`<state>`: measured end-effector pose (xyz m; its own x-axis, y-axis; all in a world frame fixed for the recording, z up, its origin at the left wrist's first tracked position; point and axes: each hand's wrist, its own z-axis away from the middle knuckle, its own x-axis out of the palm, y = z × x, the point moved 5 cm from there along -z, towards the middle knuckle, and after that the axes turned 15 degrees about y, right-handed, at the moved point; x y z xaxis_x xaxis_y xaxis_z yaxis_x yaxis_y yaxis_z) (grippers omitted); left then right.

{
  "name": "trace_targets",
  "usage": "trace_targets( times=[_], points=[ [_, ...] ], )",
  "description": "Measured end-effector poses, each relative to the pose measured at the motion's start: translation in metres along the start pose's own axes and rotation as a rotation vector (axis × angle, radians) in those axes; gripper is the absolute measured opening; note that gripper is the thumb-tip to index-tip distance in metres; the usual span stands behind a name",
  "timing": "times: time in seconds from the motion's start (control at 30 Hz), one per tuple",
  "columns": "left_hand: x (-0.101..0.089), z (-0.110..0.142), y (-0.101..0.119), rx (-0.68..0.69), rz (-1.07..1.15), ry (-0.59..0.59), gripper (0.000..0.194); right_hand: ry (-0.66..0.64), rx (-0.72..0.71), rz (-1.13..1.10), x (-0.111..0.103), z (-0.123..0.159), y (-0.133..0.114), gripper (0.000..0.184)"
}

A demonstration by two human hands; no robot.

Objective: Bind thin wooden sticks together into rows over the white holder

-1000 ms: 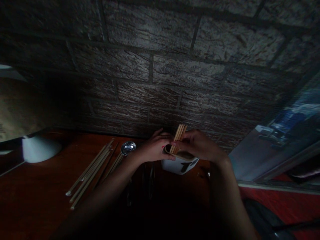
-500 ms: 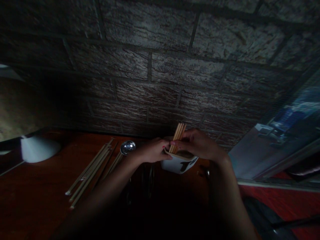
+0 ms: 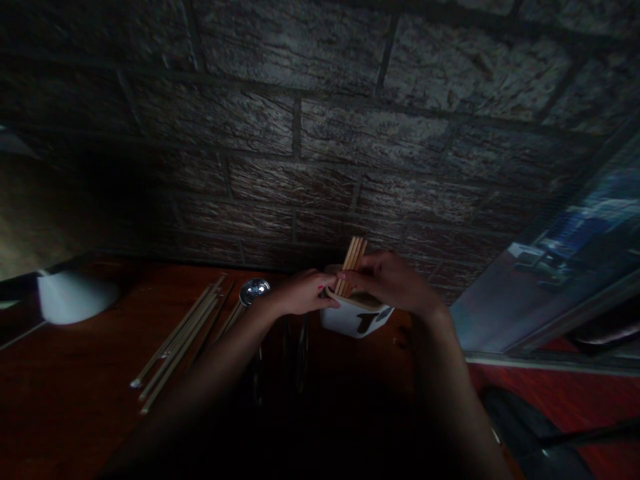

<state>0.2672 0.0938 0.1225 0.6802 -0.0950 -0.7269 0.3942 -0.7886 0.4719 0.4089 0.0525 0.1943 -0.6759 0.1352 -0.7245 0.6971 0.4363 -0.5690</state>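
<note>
My right hand [image 3: 395, 283] is closed round a bundle of several wooden chopsticks [image 3: 354, 260], held upright and slightly tilted, their lower ends inside a white container [image 3: 345, 323]. Dark markings show on the container's front. My left hand [image 3: 310, 293] grips the container's left rim, with the thumb outside and the other fingers partly hidden at the back. Left of that hand a shiny round metal bowl of a ladle or strainer [image 3: 255, 291] lies on the table. Dark slender utensils [image 3: 302, 357], hard to make out, lie below the left wrist.
Several long pale sticks [image 3: 185, 340] lie on the wooden table [image 3: 65, 387] at the left. A lamp with a white base [image 3: 75, 300] stands farther left. A rough brick wall [image 3: 325, 180] rises behind the table. At right is a pale door or panel [image 3: 490, 300] above a red floor.
The chopsticks and both hands have shifted slightly up and left in view, along with the container. The view itself has moved a little. Both holds stay the same.
</note>
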Motion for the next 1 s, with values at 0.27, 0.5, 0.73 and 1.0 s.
trace_targets(
  times=[0.27,0.5,0.73,1.0],
  points=[
    [-0.002,-0.001,0.002,-0.022,0.041,0.048,0.021,0.074,-0.007,0.042,-0.001,-0.001,0.001,0.04],
    [-0.002,-0.001,0.005,-0.019,0.084,0.034,0.023,0.023,-0.039,0.075,0.0,0.0,-0.007,0.036],
    [0.0,-0.002,0.009,-0.045,0.056,-0.007,0.015,0.032,-0.006,0.066,0.0,0.0,-0.004,0.038],
    [0.003,-0.001,0.012,-0.184,0.117,-0.07,0.021,-0.013,0.064,0.009,0.001,0.002,-0.002,0.045]
  ],
)
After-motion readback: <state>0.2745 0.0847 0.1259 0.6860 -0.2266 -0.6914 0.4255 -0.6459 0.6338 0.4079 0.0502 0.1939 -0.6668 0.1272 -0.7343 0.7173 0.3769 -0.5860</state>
